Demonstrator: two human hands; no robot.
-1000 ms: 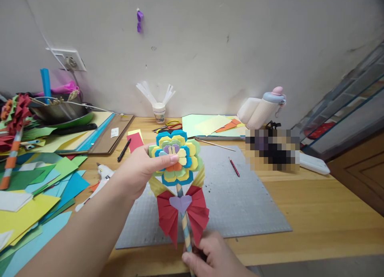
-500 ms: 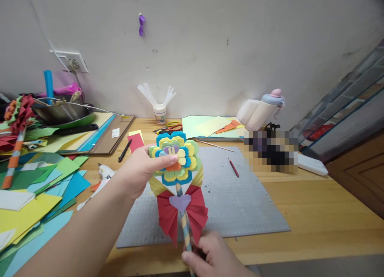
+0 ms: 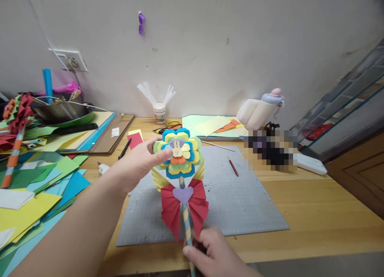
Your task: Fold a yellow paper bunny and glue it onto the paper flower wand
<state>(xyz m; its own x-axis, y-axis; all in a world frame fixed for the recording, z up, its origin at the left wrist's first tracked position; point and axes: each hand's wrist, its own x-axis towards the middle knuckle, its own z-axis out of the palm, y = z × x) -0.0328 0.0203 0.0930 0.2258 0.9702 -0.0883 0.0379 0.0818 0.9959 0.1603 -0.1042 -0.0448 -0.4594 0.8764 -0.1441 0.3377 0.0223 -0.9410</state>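
Note:
A layered paper flower (image 3: 180,172) in blue, yellow and green stands upright, with a small bunny face at its centre. My left hand (image 3: 141,163) holds its left side, thumb over the front petals and fingers hidden behind. Below the flower, a red pleated paper bow (image 3: 197,207) with a purple heart (image 3: 183,194) is fixed to a blue-and-cream striped paper stick (image 3: 187,225). Low on this stick, my right hand (image 3: 210,249) is closed around it. Yellow pleated paper (image 3: 158,180) shows behind the flower.
A grey cutting mat (image 3: 240,201) lies beneath, with a red pencil (image 3: 233,166) on it. Coloured paper sheets (image 3: 33,197) and a glue gun (image 3: 103,168) are at left. Behind are a paper cup (image 3: 159,114), pliers (image 3: 172,124) and a bottle (image 3: 264,109).
My left thumb has slid left off the flower's centre, uncovering the bunny face. The flower and bow have shifted slightly to the right.

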